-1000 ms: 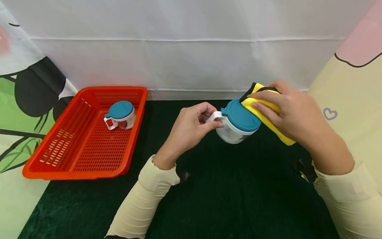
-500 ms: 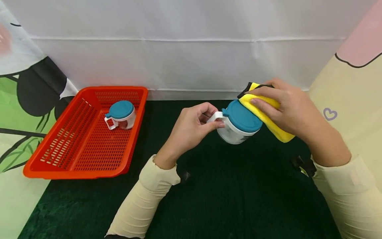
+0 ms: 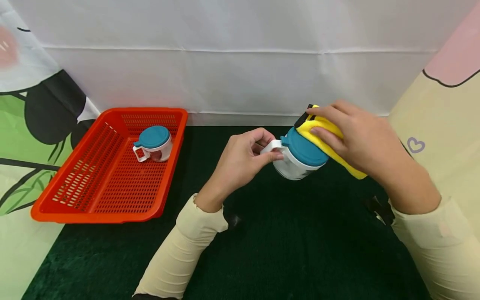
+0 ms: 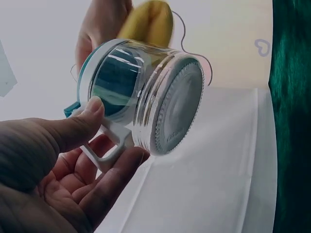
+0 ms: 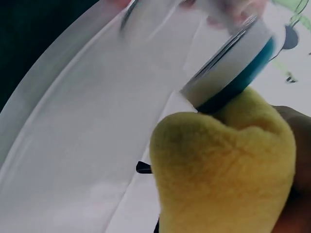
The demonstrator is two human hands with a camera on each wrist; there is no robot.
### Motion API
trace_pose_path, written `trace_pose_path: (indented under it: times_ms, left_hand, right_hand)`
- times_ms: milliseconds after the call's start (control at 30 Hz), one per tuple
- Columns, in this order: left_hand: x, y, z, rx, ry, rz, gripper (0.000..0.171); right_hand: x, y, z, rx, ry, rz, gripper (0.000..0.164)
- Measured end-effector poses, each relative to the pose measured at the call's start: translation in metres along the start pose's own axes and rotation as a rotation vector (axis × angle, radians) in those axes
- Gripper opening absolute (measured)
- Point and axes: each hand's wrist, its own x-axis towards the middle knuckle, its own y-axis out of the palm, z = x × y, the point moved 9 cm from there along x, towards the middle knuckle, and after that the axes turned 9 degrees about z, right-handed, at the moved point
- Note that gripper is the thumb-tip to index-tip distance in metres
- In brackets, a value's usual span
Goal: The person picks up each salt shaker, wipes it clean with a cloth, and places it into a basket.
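My left hand (image 3: 245, 160) grips the white handle (image 4: 109, 153) of a clear glass seasoning jar (image 3: 294, 168) with a blue lid (image 3: 307, 148). The jar is tilted, its ribbed glass base (image 4: 180, 107) facing the left wrist camera. Folded in my right hand (image 3: 361, 137) is a yellow cloth (image 3: 326, 135) with black edging, pinched between thumb and fingers. The cloth lies against the far right edge of the lid. In the right wrist view the cloth's bulging fold (image 5: 223, 160) hides most of that hand.
An orange-red plastic basket (image 3: 108, 217) stands on the left, with a second blue-lidded jar (image 3: 159, 152) inside at its far right. Dark green cloth (image 3: 285, 241) covers the table. A white sheet (image 3: 232, 83) hangs behind, with printed sheets at both sides.
My right hand and the yellow cloth have shifted slightly left, further over the lid. The left hand and the jar stay almost in place.
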Motion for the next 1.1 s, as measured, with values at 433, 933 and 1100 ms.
trace_pose_path:
  times_ms: [433,933,1100]
  left_hand:
    - [0.001,0.0,0.0,0.011,-0.002,0.001,0.021]
    - [0.001,0.004,0.001,0.008,-0.013,0.014,0.021]
    - [0.001,0.004,0.004,0.018,-0.038,0.01,0.021]
  right_hand:
    - [0.008,-0.004,0.011,-0.022,-0.059,-0.004,0.029]
    - [0.012,0.002,-0.002,-0.011,0.014,0.005,0.028]
    - [0.004,0.002,0.018,-0.015,-0.064,-0.04,0.029]
